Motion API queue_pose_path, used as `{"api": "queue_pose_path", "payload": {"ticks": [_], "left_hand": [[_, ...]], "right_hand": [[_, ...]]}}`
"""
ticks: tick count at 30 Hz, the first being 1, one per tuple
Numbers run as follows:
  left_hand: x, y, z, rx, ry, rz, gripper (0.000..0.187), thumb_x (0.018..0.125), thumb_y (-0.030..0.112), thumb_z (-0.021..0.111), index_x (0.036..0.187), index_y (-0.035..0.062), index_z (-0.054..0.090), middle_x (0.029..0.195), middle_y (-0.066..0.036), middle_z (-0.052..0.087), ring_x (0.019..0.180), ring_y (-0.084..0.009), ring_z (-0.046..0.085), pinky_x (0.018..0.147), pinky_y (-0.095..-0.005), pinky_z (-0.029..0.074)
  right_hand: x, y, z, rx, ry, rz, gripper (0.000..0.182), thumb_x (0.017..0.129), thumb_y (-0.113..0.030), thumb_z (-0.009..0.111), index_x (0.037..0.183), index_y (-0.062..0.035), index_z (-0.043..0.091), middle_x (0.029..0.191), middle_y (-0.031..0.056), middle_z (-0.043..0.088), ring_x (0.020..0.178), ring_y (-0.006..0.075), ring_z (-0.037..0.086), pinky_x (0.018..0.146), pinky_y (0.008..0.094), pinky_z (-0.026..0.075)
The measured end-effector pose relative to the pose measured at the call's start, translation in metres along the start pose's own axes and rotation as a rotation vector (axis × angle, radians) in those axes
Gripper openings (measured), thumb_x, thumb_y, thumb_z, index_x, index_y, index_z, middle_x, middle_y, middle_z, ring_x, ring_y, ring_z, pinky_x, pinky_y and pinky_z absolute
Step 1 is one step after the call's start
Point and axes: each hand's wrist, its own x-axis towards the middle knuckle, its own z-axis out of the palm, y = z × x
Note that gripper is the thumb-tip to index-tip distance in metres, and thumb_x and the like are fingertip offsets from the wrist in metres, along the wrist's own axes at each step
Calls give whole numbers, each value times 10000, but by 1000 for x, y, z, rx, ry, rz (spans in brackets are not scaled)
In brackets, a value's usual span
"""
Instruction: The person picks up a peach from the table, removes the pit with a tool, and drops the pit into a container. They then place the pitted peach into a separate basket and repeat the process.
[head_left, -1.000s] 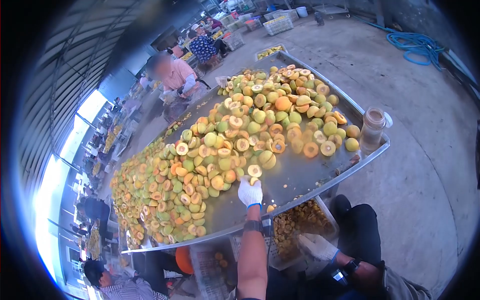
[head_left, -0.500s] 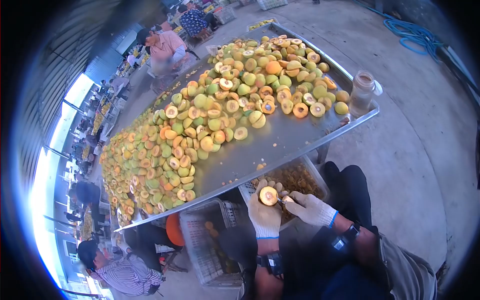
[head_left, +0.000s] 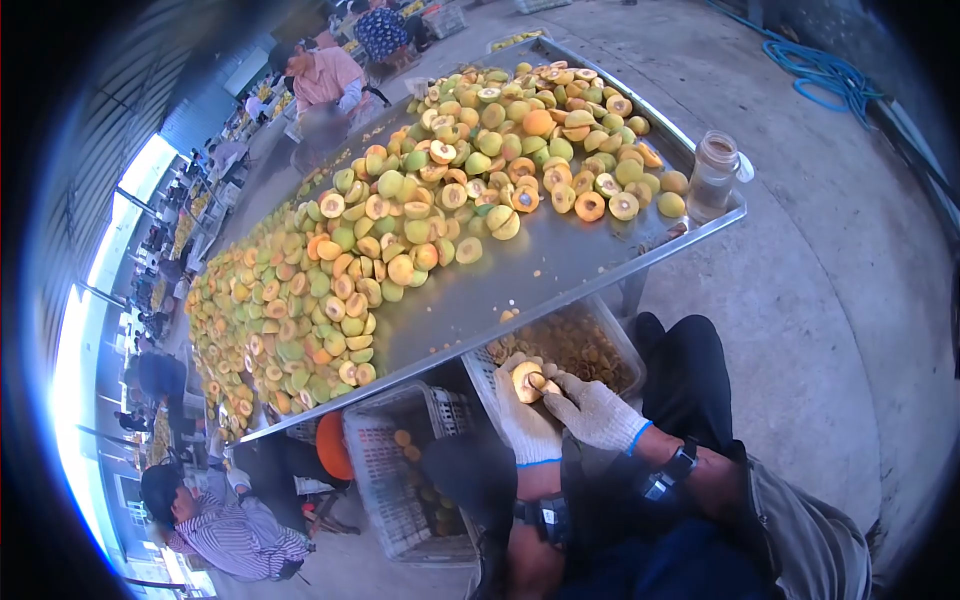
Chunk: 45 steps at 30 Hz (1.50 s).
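My left hand [head_left: 527, 425], in a white knitted glove with a blue cuff, holds a peach half [head_left: 524, 382] with its pale cut face up. My right hand [head_left: 600, 414], gloved the same way, is closed with its thumb and fingertips at the cut face. Whatever its fingers grip is mostly hidden. Both hands are just over the near edge of a crate [head_left: 628, 350] with brownish peach scraps in it. Beyond them, a large heap of peach halves [head_left: 400, 215], green, yellow and orange, covers much of the metal table [head_left: 450, 318].
A clear plastic jar [head_left: 713, 178] stands on the table's right corner. The raised metal rim [head_left: 590, 287] runs above the crates. Another crate [head_left: 375, 490], holding some peaches, is left of my knees. One person [head_left: 240, 530] sits at lower left, another [head_left: 328, 80] across the table. A blue hose [head_left: 825, 75] lies on the floor.
My right hand has moved in from the side of the peach half onto its cut face. The peach half has tilted in my left hand. The view has shifted slightly.
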Motion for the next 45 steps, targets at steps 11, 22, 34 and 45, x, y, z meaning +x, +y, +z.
{"api": "queue_pose_path", "payload": {"ticks": [11,22,34,45], "left_hand": [[-9,10,15,147,93,50,307,1017,276,445,1049,18,608,965,-171,654,815,-314,663,776,-460,580],[-10,9,9,146,136,-74,534,1076,464,505,868,-8,641,806,-169,645,682,-294,655,643,-424,581],[-44,25,40,421,99,151,485,1092,383,500,878,-20,663,810,-146,674,668,-248,658,652,-364,562],[-42,26,35,486,-190,292,573,1109,419,430,802,-17,642,747,-167,662,631,-253,634,597,-362,511]], "right_hand": [[-4,-14,4,-63,-66,81,601,1058,-375,467,1492,40,433,853,354,670,784,536,666,734,587,509],[-18,-11,2,-99,-85,13,604,1064,-393,485,1470,50,427,812,344,664,717,510,659,670,571,502],[-24,-17,-9,-42,-182,-22,539,1060,-382,491,1402,33,518,830,329,671,773,486,686,698,514,526],[-29,-13,-26,435,-486,332,465,1077,-490,469,953,-71,630,671,19,556,514,124,529,466,273,409]]}}
